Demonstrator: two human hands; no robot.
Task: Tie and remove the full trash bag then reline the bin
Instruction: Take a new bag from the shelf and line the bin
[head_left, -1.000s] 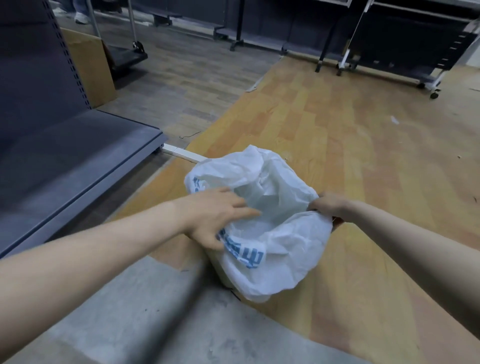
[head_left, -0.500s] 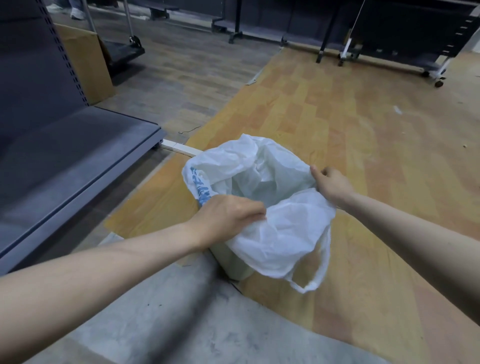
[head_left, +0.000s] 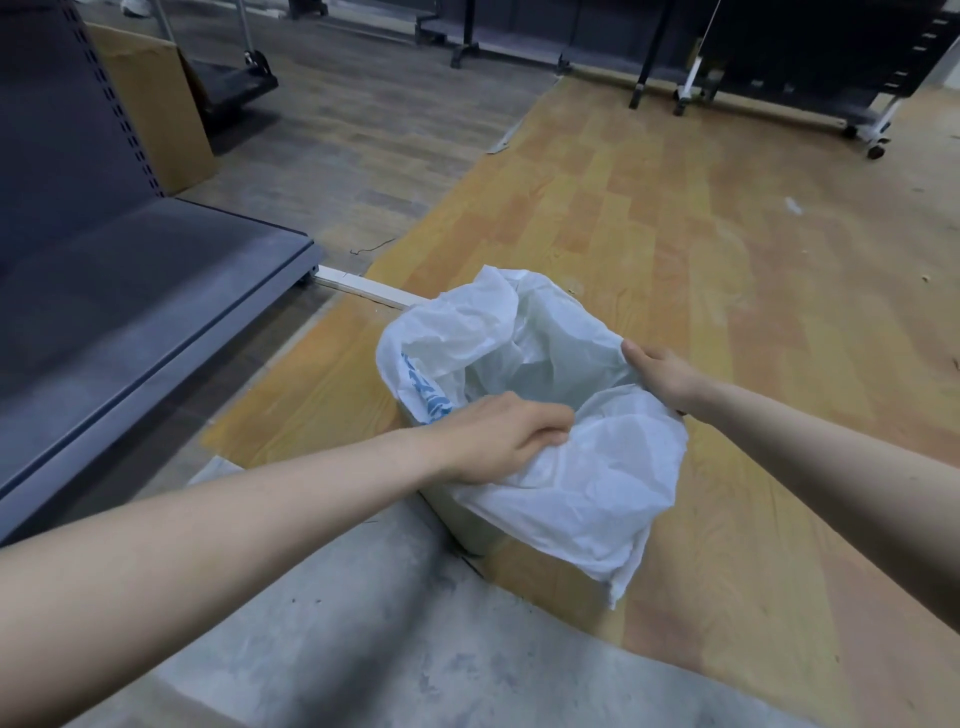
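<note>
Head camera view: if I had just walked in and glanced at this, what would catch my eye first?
Probably the crumpled white plastic bag in the middle, spread open over a small pale bin on the orange wood-look floor. Two bare arms reach in: the left hand grips the bag's near edge, the right hand holds its right-hand edge. To the left stands a dark grey shelf unit.
</note>
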